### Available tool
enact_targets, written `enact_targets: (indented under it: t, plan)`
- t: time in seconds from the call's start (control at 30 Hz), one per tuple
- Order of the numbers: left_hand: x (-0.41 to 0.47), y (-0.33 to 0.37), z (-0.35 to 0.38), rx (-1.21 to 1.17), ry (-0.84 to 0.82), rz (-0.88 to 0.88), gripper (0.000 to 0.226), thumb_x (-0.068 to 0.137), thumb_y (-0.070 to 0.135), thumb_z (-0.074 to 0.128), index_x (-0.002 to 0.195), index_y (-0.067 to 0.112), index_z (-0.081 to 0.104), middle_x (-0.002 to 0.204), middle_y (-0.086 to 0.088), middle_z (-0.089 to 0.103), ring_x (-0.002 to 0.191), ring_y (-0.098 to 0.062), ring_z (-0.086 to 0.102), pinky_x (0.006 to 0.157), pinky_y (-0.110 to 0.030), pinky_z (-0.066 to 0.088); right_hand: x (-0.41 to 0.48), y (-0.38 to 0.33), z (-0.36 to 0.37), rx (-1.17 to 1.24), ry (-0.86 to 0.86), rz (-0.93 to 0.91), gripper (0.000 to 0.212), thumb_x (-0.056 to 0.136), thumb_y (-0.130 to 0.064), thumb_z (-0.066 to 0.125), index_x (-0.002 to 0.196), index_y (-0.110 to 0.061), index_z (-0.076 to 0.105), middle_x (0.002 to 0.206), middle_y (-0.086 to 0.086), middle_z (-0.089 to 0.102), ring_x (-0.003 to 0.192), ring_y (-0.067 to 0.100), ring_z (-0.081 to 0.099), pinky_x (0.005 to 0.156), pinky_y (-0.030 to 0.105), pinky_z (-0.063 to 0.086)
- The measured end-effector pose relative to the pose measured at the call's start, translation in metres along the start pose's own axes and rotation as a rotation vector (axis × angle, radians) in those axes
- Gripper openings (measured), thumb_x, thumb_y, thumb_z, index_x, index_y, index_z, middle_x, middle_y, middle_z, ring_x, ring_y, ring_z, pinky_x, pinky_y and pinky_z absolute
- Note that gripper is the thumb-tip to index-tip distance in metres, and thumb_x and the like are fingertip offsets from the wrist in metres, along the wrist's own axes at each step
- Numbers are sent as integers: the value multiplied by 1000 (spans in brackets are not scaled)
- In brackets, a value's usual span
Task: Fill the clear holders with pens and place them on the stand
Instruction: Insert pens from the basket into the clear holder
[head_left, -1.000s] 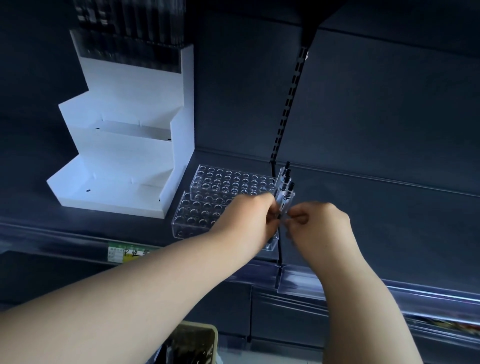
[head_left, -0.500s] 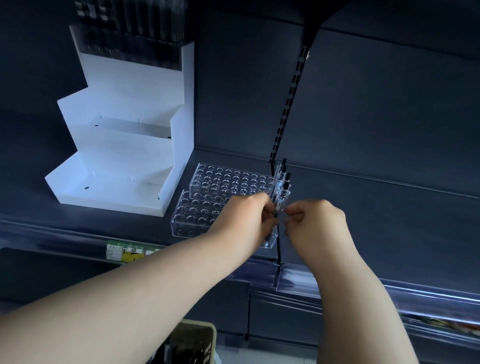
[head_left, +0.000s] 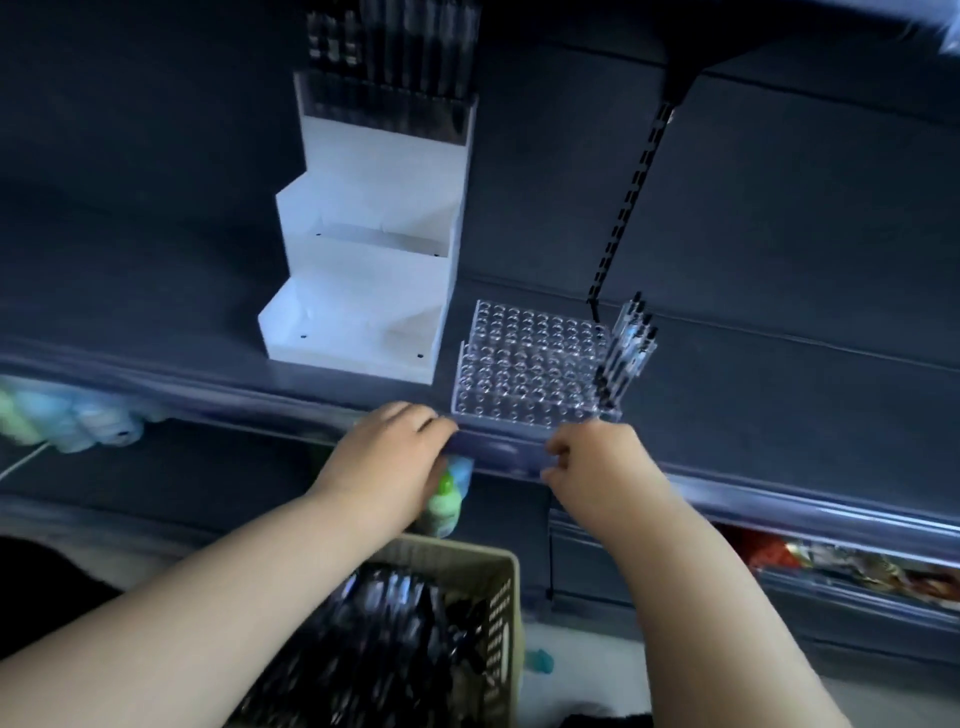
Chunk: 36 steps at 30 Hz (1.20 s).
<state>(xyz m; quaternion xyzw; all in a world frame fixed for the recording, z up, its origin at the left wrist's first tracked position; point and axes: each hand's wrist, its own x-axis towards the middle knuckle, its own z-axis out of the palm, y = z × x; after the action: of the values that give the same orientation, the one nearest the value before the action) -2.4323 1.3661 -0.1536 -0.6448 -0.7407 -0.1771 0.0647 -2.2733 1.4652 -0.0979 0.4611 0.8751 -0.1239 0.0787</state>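
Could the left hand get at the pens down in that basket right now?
Probably yes. The left hand looks empty and hangs just above the open-topped basket, whose pens lie uncovered under the forearm; nothing seems to block the way down.

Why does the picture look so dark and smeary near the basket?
Head view: dim bluish light; the basket, its pens, the left hand and right hand are blur-smeared; the white stand and clear holders look sharper; the shelf edge curves from the wide lens.

White stepped stand (head_left: 363, 291), clear holders (head_left: 530, 364) — dotted with holes, beige basket (head_left: 498, 587), dark shelf (head_left: 779, 374)
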Motion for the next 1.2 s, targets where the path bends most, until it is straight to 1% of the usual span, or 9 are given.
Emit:
enact_targets:
  t: [0.07,0.13,0.3,0.43,0.57,0.7,0.83,1.0,1.2]
  plan:
    - [-35,-21,-1,35,-64,-50,30,68,9,77,98,5,71,90,-13,68,86,-35,64,76,-40,55,-2,-13,17,-129,-74,-32,27,92,-24,53,115,-11,60,117,7,60,106,27,56,88,34,50]
    - [-66,-38,6,26,-147,-143,31,75,13,72,105,8,68,99,-10,67,96,-33,61,80,-39,53,0,-17,36,-148,-93,-24,28,91,-24,54,115,-11,60,117,7,61,106,26,57,87,33,50]
    - [-120,-73,32,-69,-320,-403,35,90,24,54,125,24,55,125,2,55,118,-20,48,98,-32,41,-10,-43,101,26,-152,62,28,87,-9,52,114,-9,62,114,11,63,104,27,59,87,31,50]
    - [-145,-79,55,-104,-393,-447,29,91,23,50,119,23,59,122,0,58,112,-21,53,92,-27,43,-31,-66,165,240,-198,160,27,90,-11,49,113,-6,62,114,14,62,107,28,58,85,28,45]
    - [-164,-85,75,-113,-504,-494,26,92,22,52,117,23,61,124,0,57,116,-20,50,97,-25,40,-43,-87,208,306,-227,231,22,91,-14,52,107,-9,66,109,10,65,100,25,61,84,28,50]
    - [-157,-79,80,-185,-512,-541,20,91,28,54,107,27,66,117,1,60,108,-18,56,91,-23,41,-32,-95,213,337,-168,276,23,91,-25,55,101,-9,67,108,11,63,96,27,61,81,29,51]
    - [-141,-66,89,-263,-515,-610,19,90,32,56,100,23,69,110,-1,65,97,-20,62,81,-24,48,-18,-99,216,382,-216,306,29,87,-38,59,100,-13,67,105,7,66,96,25,61,79,27,48]
    - [-126,-51,106,-110,-689,-643,47,91,44,51,128,15,55,134,-6,42,125,-24,42,98,-34,41,-5,-102,226,335,-294,331,37,84,-45,60,105,-15,64,108,5,65,98,23,60,79,26,46]
    - [-116,-48,105,11,-805,-670,46,93,38,51,133,17,48,138,-4,38,129,-23,37,93,-34,42,2,-94,225,407,-380,322,35,82,-41,59,102,-13,65,105,7,66,85,20,58,68,22,37]
